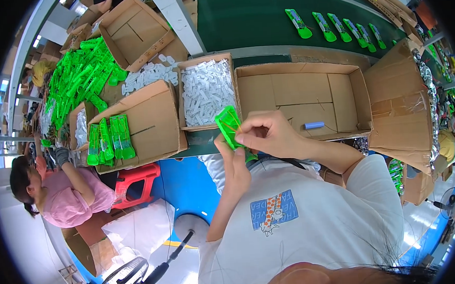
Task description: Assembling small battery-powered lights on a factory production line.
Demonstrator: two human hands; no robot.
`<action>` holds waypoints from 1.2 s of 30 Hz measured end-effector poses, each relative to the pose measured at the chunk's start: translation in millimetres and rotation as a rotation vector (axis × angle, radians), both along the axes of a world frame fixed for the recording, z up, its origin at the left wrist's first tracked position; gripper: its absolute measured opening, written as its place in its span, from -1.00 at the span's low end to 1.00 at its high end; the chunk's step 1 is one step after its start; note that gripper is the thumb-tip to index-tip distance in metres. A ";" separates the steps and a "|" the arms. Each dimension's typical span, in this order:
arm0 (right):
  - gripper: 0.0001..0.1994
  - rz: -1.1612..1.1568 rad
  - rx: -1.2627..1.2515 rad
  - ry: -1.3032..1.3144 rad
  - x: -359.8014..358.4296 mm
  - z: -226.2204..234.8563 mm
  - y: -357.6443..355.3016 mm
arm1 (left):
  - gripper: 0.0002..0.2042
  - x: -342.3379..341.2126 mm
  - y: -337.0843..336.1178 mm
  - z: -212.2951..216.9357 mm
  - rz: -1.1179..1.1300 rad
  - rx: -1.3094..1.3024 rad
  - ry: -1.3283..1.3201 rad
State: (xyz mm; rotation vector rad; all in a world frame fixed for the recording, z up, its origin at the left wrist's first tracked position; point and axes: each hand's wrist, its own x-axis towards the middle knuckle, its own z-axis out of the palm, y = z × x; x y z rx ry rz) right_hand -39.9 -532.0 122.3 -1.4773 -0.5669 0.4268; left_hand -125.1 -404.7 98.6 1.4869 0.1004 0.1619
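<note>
My left hand [233, 170] is closed round the lower part of a bright green plastic casing [228, 119], held tilted in front of my chest. Over the casing my right hand [274, 135] makes a pinch, thumb against forefinger. Thin orange-yellow wires [231, 125] run across the casing's inside to those fingertips. Right of my hands, a blue-violet cylinder [314, 125] with thin leads, like a battery cell, lies in a shallow cardboard box [301, 93]. Just behind the casing stands a box whose small white plastic pieces [208, 91] fill it.
Several green casings [119, 137] lie in a cardboard tray [156, 107] on the left. A heap of green parts [77, 78] rises behind it. Green units [339, 27] sit on the dark green belt [246, 17]. A co-worker in pink [73, 196] sits left; a fan [124, 281] stands below.
</note>
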 end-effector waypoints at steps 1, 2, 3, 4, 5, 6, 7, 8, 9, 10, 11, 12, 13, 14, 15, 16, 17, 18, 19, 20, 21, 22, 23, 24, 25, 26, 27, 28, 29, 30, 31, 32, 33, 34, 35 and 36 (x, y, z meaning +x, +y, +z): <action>-0.90 -0.004 0.000 0.001 -3.8 -2.4 0.5 | -0.63 0.2 0.0 0.3 -0.014 -0.088 0.002; -0.90 -0.103 -0.052 -0.138 -6.8 -4.2 0.8 | -0.63 0.7 1.5 -6.7 -0.017 -0.089 0.004; -0.88 -0.201 -0.102 -0.277 -10.1 -5.8 1.8 | -0.65 3.5 4.5 -14.5 0.006 -0.128 -0.001; -0.83 -0.248 -0.171 -0.454 -17.2 -6.9 3.0 | -0.66 4.9 7.4 -20.4 0.029 -0.168 -0.006; -0.82 -0.253 -0.228 -0.653 -22.9 -16.5 4.7 | -0.66 3.6 10.3 -24.2 0.029 -0.169 -0.003; -0.82 -0.255 -0.287 -0.851 -27.8 -23.1 6.7 | -0.66 3.8 11.2 -17.8 0.014 -0.221 0.085; -0.85 -0.205 -0.306 -0.866 -32.6 -27.2 6.4 | -0.64 3.9 11.6 -13.2 0.000 -0.273 0.173; -0.85 -0.203 -0.311 -0.861 -26.3 -30.8 2.3 | -0.64 3.7 11.3 -12.1 0.025 -0.196 0.216; -0.87 -0.040 -0.231 -0.821 -12.1 -30.1 -3.4 | -0.65 1.0 13.1 -14.8 0.046 -0.235 0.195; -0.88 0.110 -0.155 -0.776 1.8 -27.5 -10.9 | -0.66 -0.4 15.0 -16.9 0.057 -0.274 0.176; -0.87 0.089 -0.197 -0.522 12.2 -16.0 -18.2 | -0.69 -1.3 19.6 -7.0 -0.055 -0.487 0.124; -0.85 -0.011 -0.319 -0.655 18.5 -20.9 -21.2 | -0.69 -3.7 21.5 -6.5 -0.051 -0.522 0.111; -0.83 -0.113 -0.442 -0.790 21.5 -29.0 -22.3 | -0.69 -4.9 24.1 -6.3 -0.048 -0.556 0.094; -0.79 0.036 -0.557 -0.714 17.4 -39.7 -30.0 | -0.67 -7.9 26.8 -8.7 -0.077 -0.541 0.098; -0.79 0.037 -0.556 -0.715 18.7 -39.0 -30.0 | -0.67 -11.6 26.5 -10.7 -0.075 -0.541 0.097; -0.77 0.170 -0.579 -0.565 22.3 -37.6 -30.0 | -0.67 -15.1 25.9 -12.2 -0.092 -0.534 0.130; -0.76 0.299 -0.598 -0.412 25.4 -36.5 -29.9 | -0.67 -16.9 24.9 -13.5 -0.109 -0.526 0.163; -0.75 0.290 -0.563 -0.419 26.1 -36.3 -28.5 | -0.67 -18.4 23.1 -14.9 -0.125 -0.538 0.195; -0.75 0.292 -0.560 -0.421 25.2 -37.3 -28.1 | -0.66 -18.8 19.1 -14.7 -0.142 -0.549 0.227; -0.76 0.285 -0.505 -0.480 24.4 -39.3 -28.6 | -0.67 -18.2 12.6 -13.0 -0.134 -0.538 0.275; -0.77 0.276 -0.449 -0.539 24.1 -40.1 -29.2 | -0.67 -18.0 10.6 -15.0 -0.132 -0.537 0.272; -0.77 0.277 -0.448 -0.542 25.7 -39.3 -30.3 | -0.67 -17.9 9.7 -19.3 -0.128 -0.541 0.253; -0.77 0.314 -0.428 -0.380 28.7 -37.7 -31.8 | -0.68 -17.1 9.1 -22.8 -0.125 -0.546 0.233; -0.77 0.353 -0.408 -0.218 30.6 -36.1 -33.7 | -0.68 -16.2 7.3 -25.4 -0.119 -0.549 0.230; -0.77 0.360 -0.411 -0.221 30.6 -33.3 -35.3 | -0.68 -14.2 5.7 -27.6 -0.112 -0.547 0.187; -0.76 0.304 -0.424 -0.276 29.7 -29.6 -36.7 | -0.68 -11.5 4.0 -29.6 -0.104 -0.546 0.144; -0.75 0.251 -0.435 -0.333 30.3 -26.4 -36.6 | -0.68 -6.9 2.9 -31.5 -0.094 -0.548 0.137; -0.75 0.133 -0.396 -0.457 31.7 -24.6 -37.4 | -0.69 -0.9 1.8 -33.2 -0.076 -0.507 0.113; -0.75 0.015 -0.353 -0.578 33.3 -22.1 -37.0 | -0.69 4.7 1.9 -33.9 -0.056 -0.466 0.090; -0.73 -0.113 -0.287 -0.681 35.3 -6.8 -35.1 | -0.68 9.8 2.0 -34.5 -0.056 -0.468 0.081; -0.72 -0.183 -0.248 -0.882 38.5 2.1 -32.9 | -0.68 11.5 1.6 -31.6 -0.049 -0.472 0.075; -0.71 -0.253 -0.202 -1.081 41.6 7.1 -31.2 | -0.68 12.9 2.2 -26.8 -0.118 -0.408 0.059; -0.71 -0.158 -0.153 -1.263 41.8 9.1 -31.3 | -0.68 14.8 4.2 -24.0 -0.194 -0.343 0.045; -0.71 -0.024 -0.127 -1.329 39.7 12.1 -30.2 | -0.60 13.5 7.1 -26.9 -0.281 -0.363 0.083; -0.70 0.112 -0.101 -1.390 36.7 14.6 -28.3 | -0.60 12.0 6.0 -24.4 -0.279 -0.366 0.077; -0.68 0.205 -0.091 -1.417 34.3 11.6 -26.0 | -0.56 10.3 4.7 -17.8 -0.258 -0.371 0.101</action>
